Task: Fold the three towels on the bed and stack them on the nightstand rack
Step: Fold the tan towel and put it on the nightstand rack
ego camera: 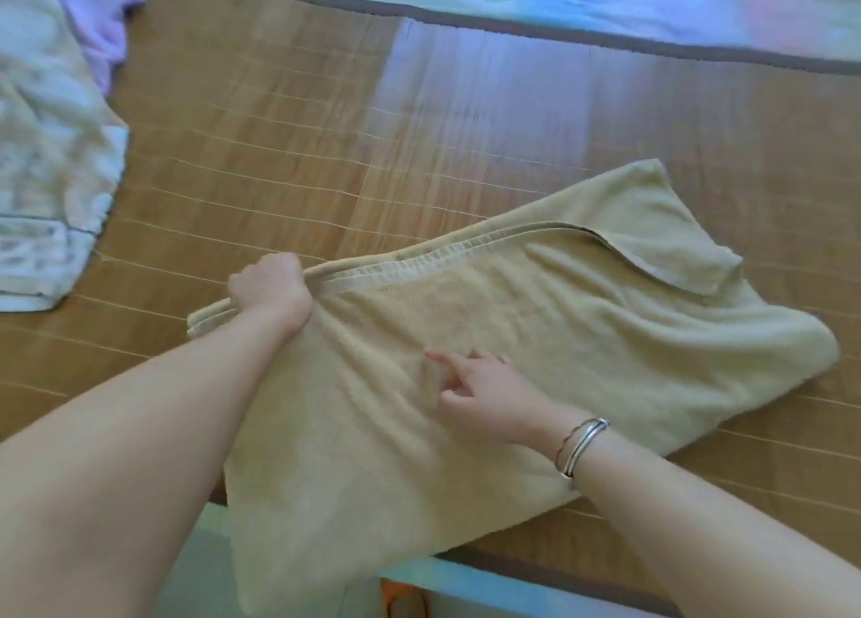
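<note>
A yellow towel (pixel 536 338) lies across the bamboo mat (pixel 289 119) that covers the bed, already doubled over once, with its hemmed edges running together along the far side and one far corner flopped back on itself at the right. Its near end droops over the edge of the bed toward the floor. The left hand (pixel 270 286) is clenched around the stacked hems at the towel's left end, its grip closed over both layers. The right hand (pixel 475 380) rests on the middle of the cloth with fingers loosely spread and the index finger pointing along a wrinkle; it grasps nothing, only presses or smooths. A bracelet (pixel 580 445) sits on that wrist. Two more pieces of cloth, a pale cream towel (pixel 46 151) and a lilac one (pixel 98 7), lie crumpled at the left of the mat, well apart from the yellow one and not yet folded. The towel looks soft, thick and limp: light enough for one hand, but it will sag and slide out of line wherever it is unsupported. The hems are the firmest place to hold, so pinching both layers at the corners should keep the edges matched. The turned-back corner at the right probably needs flattening before the next fold. The nightstand rack is not in view.
</note>
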`<control>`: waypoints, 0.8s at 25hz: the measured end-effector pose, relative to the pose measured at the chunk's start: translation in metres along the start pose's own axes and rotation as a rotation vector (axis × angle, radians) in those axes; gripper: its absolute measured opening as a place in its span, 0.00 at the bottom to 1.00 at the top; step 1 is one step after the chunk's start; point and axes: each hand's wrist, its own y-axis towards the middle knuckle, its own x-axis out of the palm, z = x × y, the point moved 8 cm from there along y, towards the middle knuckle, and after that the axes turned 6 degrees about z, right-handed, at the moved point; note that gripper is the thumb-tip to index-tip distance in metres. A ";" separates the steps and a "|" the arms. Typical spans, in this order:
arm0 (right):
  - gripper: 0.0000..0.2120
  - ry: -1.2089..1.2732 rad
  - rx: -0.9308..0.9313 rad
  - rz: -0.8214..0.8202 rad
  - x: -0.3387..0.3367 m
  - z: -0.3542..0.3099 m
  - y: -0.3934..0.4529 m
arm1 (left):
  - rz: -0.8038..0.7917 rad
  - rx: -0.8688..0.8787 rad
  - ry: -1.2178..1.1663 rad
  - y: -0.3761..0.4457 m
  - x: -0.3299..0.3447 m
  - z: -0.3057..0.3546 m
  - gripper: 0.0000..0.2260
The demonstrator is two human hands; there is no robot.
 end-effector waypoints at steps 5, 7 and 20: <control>0.30 0.324 0.077 -0.121 0.013 -0.046 0.057 | 0.139 0.071 -0.066 0.048 -0.018 -0.016 0.07; 0.27 0.452 0.125 -0.083 0.005 -0.040 0.067 | 0.125 0.055 -0.151 0.049 -0.012 -0.011 0.07; 0.33 -0.444 0.465 0.607 -0.136 0.167 -0.033 | -0.124 0.535 -0.524 -0.043 0.004 0.225 0.22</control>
